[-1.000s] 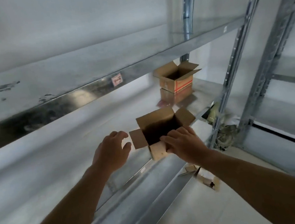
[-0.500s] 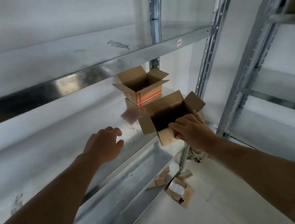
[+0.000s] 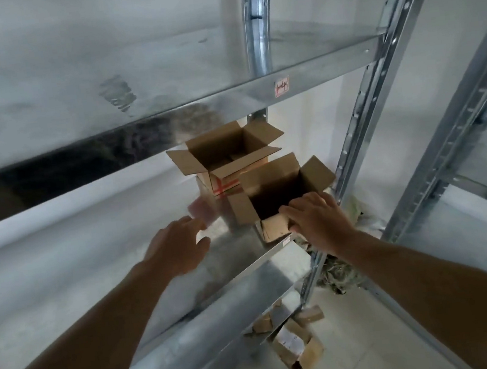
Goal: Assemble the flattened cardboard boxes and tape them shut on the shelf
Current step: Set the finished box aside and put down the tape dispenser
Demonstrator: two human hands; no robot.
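Shelving, galvanised metal, seen from the front. Entries run left to right.

1. Upper shelf (image 3: pixel 85 81): bare sheet with a dark smudge, and a small red-printed sticker (image 3: pixel 281 86) on its front edge.
2. Middle shelf (image 3: pixel 77 266): reflective sheet metal that carries both boxes at its right end.
3. Left hand (image 3: pixel 179 247): reaches over the middle shelf, just left of the boxes. Its fingers are loosely curved and slightly apart, and they hold nothing (whether it touches the sheet cannot be told).
4. Far box (image 3: pixel 225 149): brown cardboard, upright towards the back of the middle shelf. All four top flaps are spread open, and red tape (image 3: pixel 224 186) crosses its lower front.
5. Near box (image 3: pixel 268 175): brown cardboard, upright at the front right corner of the middle shelf, just in front of the far box and overlapping it in view. The top flaps stand open and the inside is dark.
6. Right hand (image 3: pixel 320 221): grips the front wall of the near box. The fingers lie close together over the near rim and the thumb is against the outer face.
7. Upright post (image 3: pixel 378 91): perforated, just right of the near box. A second rack (image 3: pixel 461 142) stands beyond it.
8. Floor: cardboard scraps (image 3: pixel 296 346) lie under the shelving, and crumpled material (image 3: pixel 342 273) lies at the foot of the post.
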